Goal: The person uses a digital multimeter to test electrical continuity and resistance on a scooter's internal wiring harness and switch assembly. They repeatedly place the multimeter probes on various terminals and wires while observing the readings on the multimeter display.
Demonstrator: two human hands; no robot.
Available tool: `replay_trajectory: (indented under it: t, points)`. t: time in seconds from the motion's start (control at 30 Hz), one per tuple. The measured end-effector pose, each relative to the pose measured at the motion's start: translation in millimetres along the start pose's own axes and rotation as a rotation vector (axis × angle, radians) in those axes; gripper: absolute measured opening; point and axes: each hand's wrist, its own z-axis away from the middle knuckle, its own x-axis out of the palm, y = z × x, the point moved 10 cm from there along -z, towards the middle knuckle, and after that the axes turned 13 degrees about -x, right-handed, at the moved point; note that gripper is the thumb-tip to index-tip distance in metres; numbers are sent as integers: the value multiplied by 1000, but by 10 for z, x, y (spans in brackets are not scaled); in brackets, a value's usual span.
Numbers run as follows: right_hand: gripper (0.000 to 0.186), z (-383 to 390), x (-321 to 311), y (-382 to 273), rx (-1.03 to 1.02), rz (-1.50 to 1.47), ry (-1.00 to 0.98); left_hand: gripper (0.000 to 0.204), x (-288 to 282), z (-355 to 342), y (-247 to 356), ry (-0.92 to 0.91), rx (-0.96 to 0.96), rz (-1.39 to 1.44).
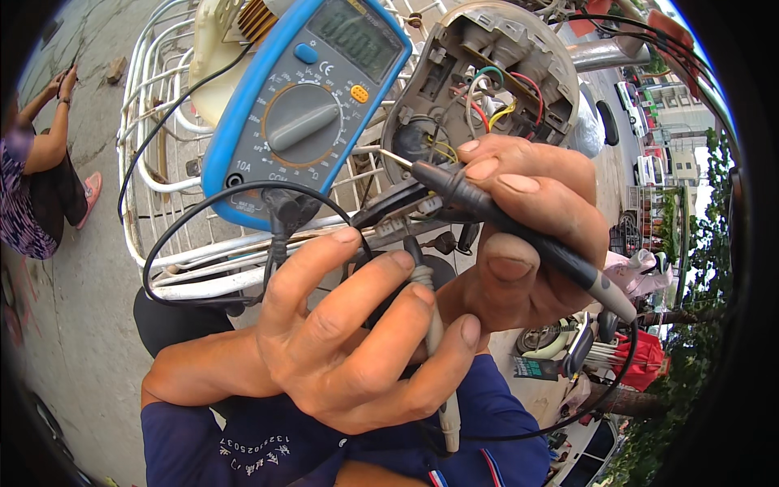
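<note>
My left hand [349, 341] is curled around a grey-handled test probe [440, 410], whose upper end meets a small pale connector [396, 226]. My right hand [535, 235] grips a black test probe [544, 252], its bare metal tip angled up-left just above the connector; whether it touches anything is unclear. Above my hands a blue-and-grey multimeter [300, 122] lies tilted on a white wire basket [154, 174], a black lead plugged into it. To its right, an opened grey plastic housing [495, 53] shows coloured wires inside.
Another person [36, 178] squats on the pavement [81, 341] at the left, hands raised around a small object. A cream plastic part [211, 89] sits behind the multimeter. At the right are parked vehicles [645, 170], a red bag [641, 361] and greenery [698, 341].
</note>
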Motion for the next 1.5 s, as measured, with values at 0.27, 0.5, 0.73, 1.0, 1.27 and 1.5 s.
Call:
replay_trajectory:
  t: [0.27, 0.5, 0.73, 1.0, 1.27, 1.5]
  points:
    - [40, -13, -43, 22, 46, 37, 56, 36, -31, -69, 23, -45, 19, -7]
    - [37, 5, -52, 37, 46, 13, 69, 34, -26, -85, 29, -35, 8, -3]
    - [38, 43, -29, -2, 47, 15, 73, 35, -22, -86, 26, -35, -15, -4]
    - [40, -35, -67, 79, 49, 5, 42, 34, 16, -155, 16, -36, -27, 0]
    - [40, -15, -50, 62, 38, 21, 58, 32, 15, -143, 2, -18, -29, 5]
    - [38, -9, -63, 32, 56, 45, 65, 30, 16, -129, -1, -32, -21, 25]
